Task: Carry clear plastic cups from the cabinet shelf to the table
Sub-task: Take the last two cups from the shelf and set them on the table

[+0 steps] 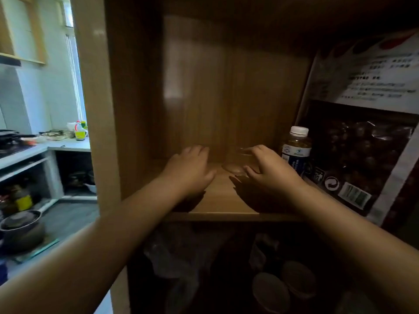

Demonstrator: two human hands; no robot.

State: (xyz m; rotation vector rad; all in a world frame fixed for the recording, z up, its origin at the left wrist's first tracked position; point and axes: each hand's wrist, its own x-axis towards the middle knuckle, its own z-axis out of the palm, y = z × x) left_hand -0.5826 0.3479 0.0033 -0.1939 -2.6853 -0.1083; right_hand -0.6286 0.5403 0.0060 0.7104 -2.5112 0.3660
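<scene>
Both my arms reach into a wooden cabinet, over its shelf (217, 200). A clear plastic cup (237, 162) stands on the shelf, faint in the dim light. My right hand (269, 168) curls around the cup's right side, fingers on its rim and thumb near its base. My left hand (190, 166) hovers palm down to the left of the cup, fingers spread, holding nothing. I see no table.
A bottle with a white cap (295, 150) stands just right of my right hand. A large bag of dark food (367, 143) leans at the far right. Round containers (285, 288) sit on the lower shelf. A kitchen counter (68, 145) and pots (20, 225) lie left.
</scene>
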